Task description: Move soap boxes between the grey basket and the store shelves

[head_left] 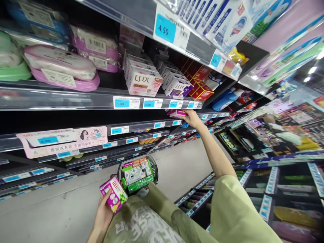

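Observation:
My left hand (104, 212) is closed round a pink and white packet (113, 194) with green print, held low in front of my body. My right hand (191, 118) is stretched out to a shelf under the soap boxes, its fingers closed on a pink packet (177, 113) lying at the shelf's edge. A shopping basket (138, 172) filled with several green, white and pink packets hangs below, just right of my left hand.
White LUX soap boxes (143, 82) and red boxes (199, 90) stand on the shelf above my right hand. Pink and green wrapped soap dishes (60, 67) lie at upper left. Price tags (126, 102) line the shelf rails. More shelving (278, 162) stands across the aisle floor (174, 168).

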Available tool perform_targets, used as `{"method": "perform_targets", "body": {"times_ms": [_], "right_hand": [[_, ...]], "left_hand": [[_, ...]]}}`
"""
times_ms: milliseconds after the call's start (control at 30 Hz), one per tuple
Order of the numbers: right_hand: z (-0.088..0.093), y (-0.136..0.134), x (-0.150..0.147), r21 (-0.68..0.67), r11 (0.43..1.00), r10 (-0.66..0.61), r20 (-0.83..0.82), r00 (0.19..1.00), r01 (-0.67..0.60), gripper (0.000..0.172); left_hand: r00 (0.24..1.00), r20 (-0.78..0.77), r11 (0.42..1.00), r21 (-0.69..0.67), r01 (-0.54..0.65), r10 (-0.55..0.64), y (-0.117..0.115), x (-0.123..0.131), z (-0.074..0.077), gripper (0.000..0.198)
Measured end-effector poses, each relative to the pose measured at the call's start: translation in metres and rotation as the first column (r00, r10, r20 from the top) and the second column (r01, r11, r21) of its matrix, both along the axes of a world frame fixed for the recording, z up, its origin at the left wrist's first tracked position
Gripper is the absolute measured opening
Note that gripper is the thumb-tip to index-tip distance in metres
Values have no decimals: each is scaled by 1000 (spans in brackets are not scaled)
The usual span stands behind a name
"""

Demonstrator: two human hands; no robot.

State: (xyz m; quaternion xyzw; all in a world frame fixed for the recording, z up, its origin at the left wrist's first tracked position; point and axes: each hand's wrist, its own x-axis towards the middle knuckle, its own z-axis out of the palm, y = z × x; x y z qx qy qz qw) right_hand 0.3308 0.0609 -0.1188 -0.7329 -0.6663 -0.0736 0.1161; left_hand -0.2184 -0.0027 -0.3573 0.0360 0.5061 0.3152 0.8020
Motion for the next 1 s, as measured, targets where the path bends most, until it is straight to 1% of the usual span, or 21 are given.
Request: {"method": "perform_targets", "body": {"times_ms": [100,167,233,300,433,500,567,633,667,700,733,767,800,833,867,900,933,967,1000], "right_hand": [[8,7,6,-97,995,30,68,997,-24,40],[10,10,7,-126,992,-14,126,992,30,38],[9,11,9,-114,987,-90,173,981,110,37],[6,12,10,-83,983,-144,191,971,162,37],[3,5,5,-14,984,-173,174,970,178,33],[3,-5,-6,68,987,-156,143,977,148,33],[1,-22,-24,180,980,-96,70,993,82,33],[-9,-45,-49,253,967,-6,-71,997,24,30],[-18,-58,-64,243,970,38,-174,984,6,29],[-29,-72,-80,199,980,74,-298,952,-14,29],[-43,-86,-97,125,991,99,-433,896,-49,32],[-59,-100,-115,35,993,109,-567,816,-109,36],[-76,-113,-132,-46,982,103,-687,720,-185,42],[-94,-124,-149,-100,958,90,-782,616,-267,48],[-111,-135,-165,-115,939,71,-856,513,-323,55],[-126,-143,-179,-105,937,46,-909,414,-334,60],[-140,-150,-191,-80,954,16,-948,317,-288,63],[-150,-156,-199,-58,981,-17,-977,214,-186,63],[-158,-160,-205,-50,997,-45,-993,106,-51,61]], "left_hand": [[999,-37,1000,-21,-17,16,1,-2,-4,49],[998,-57,1000,-15,-15,14,3,-2,-3,50],[999,-52,1000,10,-6,6,5,0,0,50],[999,-41,999,35,5,-3,7,4,5,50],[999,-26,997,70,36,-34,10,18,16,51],[998,-42,997,66,39,-36,10,29,22,50],[998,-53,998,63,29,-26,8,44,29,46],[999,-24,997,65,29,-27,5,62,36,42],[1000,-4,997,66,29,-29,3,72,39,40],[1000,7,998,61,26,-26,0,83,42,39],[1000,16,998,55,25,-26,-3,95,45,38],[999,31,998,56,27,-29,-6,108,48,37],[998,50,997,65,35,-38,-10,122,51,36],[995,79,995,82,48,-54,-15,136,54,35],[991,109,993,104,59,-71,-19,150,57,36],[987,138,989,133,65,-84,-22,164,61,37],[983,159,983,171,64,-92,-25,177,65,40],[981,170,975,213,61,-98,-27,189,70,43],[979,171,964,260,59,-107,-28,199,75,46]]}}
